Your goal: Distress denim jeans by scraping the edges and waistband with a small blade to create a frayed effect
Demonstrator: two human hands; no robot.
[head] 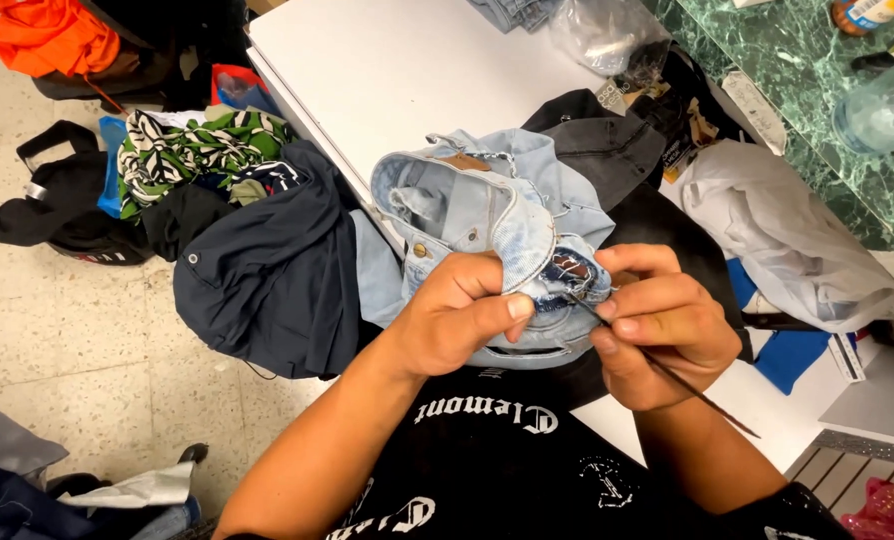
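A pair of light blue jeans [487, 205] lies bunched at the near edge of the white table [387, 70], waistband up. My left hand [462, 310] pinches a fold of the denim beside a frayed hole with a dark patch [570, 268]. My right hand [657, 320] grips the same spot from the right and holds a thin dark tool [687, 385], its tip at the hole and its tail trailing down to the right.
Dark garments [267, 270] hang off the table's left edge, beside a green patterned cloth [197, 145]. A black bag [57, 200] and orange fabric [47, 35] lie on the floor. A white garment [787, 230] and a green marble counter [797, 70] are at the right.
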